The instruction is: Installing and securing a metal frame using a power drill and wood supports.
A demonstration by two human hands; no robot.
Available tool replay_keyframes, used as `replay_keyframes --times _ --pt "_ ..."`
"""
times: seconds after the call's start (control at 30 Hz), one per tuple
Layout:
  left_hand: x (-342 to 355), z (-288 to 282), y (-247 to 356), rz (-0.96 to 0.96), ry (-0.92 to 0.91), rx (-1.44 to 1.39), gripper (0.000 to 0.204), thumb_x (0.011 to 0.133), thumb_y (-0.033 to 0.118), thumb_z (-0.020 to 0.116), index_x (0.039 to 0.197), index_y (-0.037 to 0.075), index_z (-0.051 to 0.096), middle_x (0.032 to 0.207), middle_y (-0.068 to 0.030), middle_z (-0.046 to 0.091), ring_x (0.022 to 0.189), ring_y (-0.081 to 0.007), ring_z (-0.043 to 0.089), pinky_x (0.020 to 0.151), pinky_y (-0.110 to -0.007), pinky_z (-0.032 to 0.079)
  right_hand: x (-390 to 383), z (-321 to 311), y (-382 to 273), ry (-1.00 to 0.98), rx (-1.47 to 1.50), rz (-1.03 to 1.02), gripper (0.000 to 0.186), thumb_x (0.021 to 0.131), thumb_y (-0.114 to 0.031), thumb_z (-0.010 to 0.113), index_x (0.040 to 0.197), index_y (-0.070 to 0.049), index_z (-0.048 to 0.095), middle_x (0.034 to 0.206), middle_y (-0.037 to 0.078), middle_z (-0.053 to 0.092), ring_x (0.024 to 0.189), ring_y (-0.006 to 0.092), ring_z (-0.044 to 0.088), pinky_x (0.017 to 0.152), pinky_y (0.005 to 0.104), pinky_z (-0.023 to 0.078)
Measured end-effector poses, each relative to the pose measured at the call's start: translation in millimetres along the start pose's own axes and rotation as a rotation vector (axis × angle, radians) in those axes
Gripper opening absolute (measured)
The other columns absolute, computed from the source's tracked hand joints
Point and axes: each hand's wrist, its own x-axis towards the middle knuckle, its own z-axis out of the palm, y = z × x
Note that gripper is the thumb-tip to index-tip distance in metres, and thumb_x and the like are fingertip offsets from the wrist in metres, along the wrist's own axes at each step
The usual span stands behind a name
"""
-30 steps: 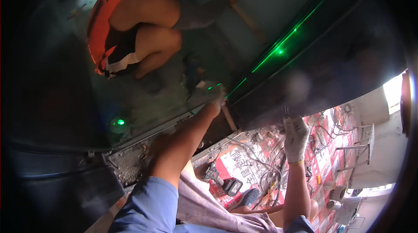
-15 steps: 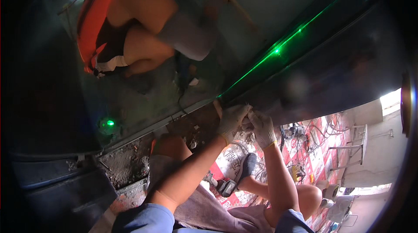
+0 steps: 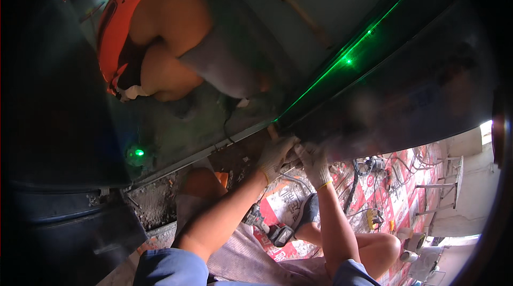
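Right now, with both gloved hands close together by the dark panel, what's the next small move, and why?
Probably ease the right hand back slightly: it sits close beside the left hand near the lower edge of the dark panel, and I can't tell what, if anything, lies between them; a small gap might show it.

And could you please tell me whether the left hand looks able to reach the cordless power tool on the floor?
Probably yes: the power tool shows largely uncovered just right of the left forearm. The left hand would have to draw back from beside the right hand; whether it grips anything is unclear.
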Motion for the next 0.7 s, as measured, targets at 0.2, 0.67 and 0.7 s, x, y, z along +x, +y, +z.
replay_keyframes --times 0.2,0.67,0.7 --pt "-2 14 -3 0.021 0.092 0.016 0.019 0.102 0.022 0.068 0.094 0.004 0.071 0.073 0.0016 0.059 0.059 -0.007 0.053 0.053 -0.024 0.042 -4 -4 6 0.027 -0.021 -0.018 0.033 0.106 -0.028 0.067 0.102 0.004 0.071 0.086 0.009 0.077 0.074 0.0126 0.072 0.069 0.0282 0.06" --pt "4 10 -5 0.05 0.103 0.113 0.022 0.102 0.023 0.07 0.099 0.002 0.073 0.077 0.0009 0.061 0.063 -0.0076 0.056 0.056 -0.024 0.045 -8 5 16 0.116 0.043 -0.051 0.032 0.108 -0.031 0.063 0.103 0.0 0.072 0.088 0.008 0.076 0.074 0.0128 0.073 0.068 0.0269 0.059" --pt "5 11 -5 0.049 0.108 0.119 0.022 0.102 0.023 0.071 0.1 0.001 0.074 0.078 0.0005 0.062 0.063 -0.0076 0.056 0.056 -0.024 0.045 -8 4 17 0.124 0.048 -0.043 0.033 0.108 -0.031 0.063 0.102 0.0 0.072 0.088 0.008 0.076 0.074 0.0126 0.072 0.068 0.027 0.059"
